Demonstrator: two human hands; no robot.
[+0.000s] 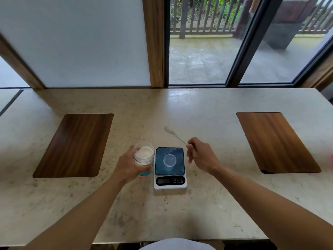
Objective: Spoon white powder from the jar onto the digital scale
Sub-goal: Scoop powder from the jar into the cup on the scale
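A clear jar [144, 154] of white powder stands just left of the digital scale [170, 168], and my left hand [128, 166] is wrapped around it. The scale has a dark weighing plate with a small clear round dish [169, 160] in its middle and a dark display at the front. My right hand [200, 156], to the right of the scale, pinches a white plastic spoon [173, 134] by its handle. The spoon's bowl carries white powder and is raised beyond the scale's far edge, pointing up and to the left.
The pale marble counter [162, 213] has two inset wooden panels, one at the left [75, 145] and one at the right [275, 141]. A window and a white wall panel rise behind the counter. A small pink object [331, 160] peeks in at the right edge.
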